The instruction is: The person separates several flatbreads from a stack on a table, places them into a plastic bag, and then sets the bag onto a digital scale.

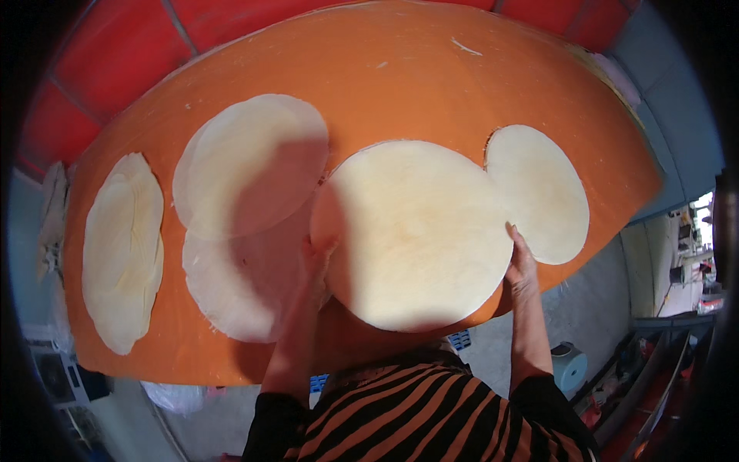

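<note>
A large round pale sheet (424,237) lies in front of me, raised or stacked at the near side of the orange tabletop; its material is hard to tell. My right hand (522,260) grips its right edge, with the thumb on top and the other fingers hidden beneath. At the left edge is my left hand (319,254), in shadow, its fingers mostly hidden. Left of it, a thin round sheet (231,173) overlaps another pale round sheet (231,289) with a frayed lower edge. A smaller-looking round sheet (540,193) touches or lies partly under the large one on the right.
The orange tabletop (392,86) bears small scraps, including a pale strip (466,47). Several wrinkled oval sheets (124,254) are piled at the far left. Red panels (127,52) border the back. On the floor stand a light-blue round container (568,367) and a blue plastic crate (460,339).
</note>
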Demonstrator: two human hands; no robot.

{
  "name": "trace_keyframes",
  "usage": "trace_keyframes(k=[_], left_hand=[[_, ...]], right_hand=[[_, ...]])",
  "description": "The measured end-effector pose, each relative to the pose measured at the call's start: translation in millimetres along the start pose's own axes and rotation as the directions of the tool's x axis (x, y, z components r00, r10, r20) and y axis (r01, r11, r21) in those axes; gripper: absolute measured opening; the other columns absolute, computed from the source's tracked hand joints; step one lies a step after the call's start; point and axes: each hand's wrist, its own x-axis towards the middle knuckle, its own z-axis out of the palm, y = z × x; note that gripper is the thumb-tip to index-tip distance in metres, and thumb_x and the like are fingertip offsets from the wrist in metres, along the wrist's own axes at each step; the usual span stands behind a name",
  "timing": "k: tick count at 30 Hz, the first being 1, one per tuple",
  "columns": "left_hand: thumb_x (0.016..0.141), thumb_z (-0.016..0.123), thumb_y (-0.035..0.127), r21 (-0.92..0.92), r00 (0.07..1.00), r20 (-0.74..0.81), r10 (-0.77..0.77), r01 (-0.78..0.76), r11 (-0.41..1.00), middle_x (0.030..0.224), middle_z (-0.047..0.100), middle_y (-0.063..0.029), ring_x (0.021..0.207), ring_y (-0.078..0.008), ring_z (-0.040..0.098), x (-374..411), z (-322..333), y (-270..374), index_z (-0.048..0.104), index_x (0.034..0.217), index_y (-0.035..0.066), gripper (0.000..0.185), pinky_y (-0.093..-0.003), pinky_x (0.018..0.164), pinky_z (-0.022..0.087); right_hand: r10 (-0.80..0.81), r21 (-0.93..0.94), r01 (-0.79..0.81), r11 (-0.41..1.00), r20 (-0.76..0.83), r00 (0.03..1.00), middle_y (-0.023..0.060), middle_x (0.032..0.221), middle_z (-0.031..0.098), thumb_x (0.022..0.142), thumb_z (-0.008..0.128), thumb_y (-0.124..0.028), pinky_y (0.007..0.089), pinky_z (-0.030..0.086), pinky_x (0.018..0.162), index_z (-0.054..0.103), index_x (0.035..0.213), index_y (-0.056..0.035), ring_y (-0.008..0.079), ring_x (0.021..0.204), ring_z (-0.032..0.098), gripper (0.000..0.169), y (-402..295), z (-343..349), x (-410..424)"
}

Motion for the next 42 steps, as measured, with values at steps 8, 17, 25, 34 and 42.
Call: trace_keyframes(k=[8,17,25,34,42], left_hand=[[0.088,0.044,0.027,0.005,0.908,0.255,0.332,-0.345,0.939,0.114,0.048,-0.0097,0.102,-0.0203,0.046,57.8,-25.5,-80.5,0.04,0.12,0.0,0.042,-0.0339,0.09,0.036],[0.082,0.053,0.006,0.119,0.921,0.108,0.374,-0.385,0.915,0.107,0.055,-0.0098,0.093,-0.0166,0.053,-9.5,63.4,31.4,0.047,0.112,0.0,0.031,-0.0313,0.083,0.043],[0.079,0.054,0.002,-0.104,0.884,0.346,0.316,-0.298,0.949,0.111,0.053,-0.0122,0.097,-0.0183,0.052,-13.1,271.1,38.5,0.046,0.113,-0.003,0.035,-0.0302,0.083,0.043],[0.075,0.063,0.007,-0.042,0.93,0.35,0.109,-0.1,0.994,0.095,0.057,-0.0069,0.084,-0.0135,0.055,-3.7,353.7,-89.2,0.048,0.107,-0.003,0.036,-0.0294,0.076,0.047],[0.085,0.05,0.006,0.116,0.923,0.287,0.257,-0.299,0.947,0.11,0.049,-0.0117,0.096,-0.0175,0.052,38.9,338.1,-64.5,0.031,0.123,-0.003,0.043,-0.0262,0.08,0.046]], right_hand=[[-0.358,-0.403,0.34,0.85,0.032,0.933,0.0113,0.097,0.059,0.072,0.062,0.004,0.0295,0.05,0.07,0.051,0.101,0.0007,0.0175,0.084,0.058,0.032,29.3,-1.5,15.3],[-0.5,-0.702,0.561,0.439,0.327,0.802,0.0114,0.092,0.061,0.072,0.063,-0.005,0.0227,0.045,0.072,0.048,0.112,0.0004,0.0086,0.085,0.055,0.043,-74.3,44.9,-16.2],[-0.474,-0.542,0.52,0.66,0.237,0.848,0.0124,0.097,0.06,0.068,0.067,-0.002,0.0298,0.047,0.077,0.051,0.113,0.0009,0.0184,0.087,0.058,0.047,-290.5,-57.3,68.0],[-0.39,-0.696,0.219,0.684,-0.095,0.916,0.0092,0.086,0.06,0.058,0.074,-0.005,0.0268,0.039,0.084,0.049,0.109,0.0042,0.0194,0.087,0.055,0.058,-273.2,-234.8,195.0],[-0.598,-0.919,0.184,0.348,-0.067,0.798,0.0121,0.106,0.055,0.067,0.072,-0.024,0.0301,0.044,0.08,0.046,0.117,0.0029,0.0195,0.095,0.054,0.062,-280.9,-227.7,165.1]])
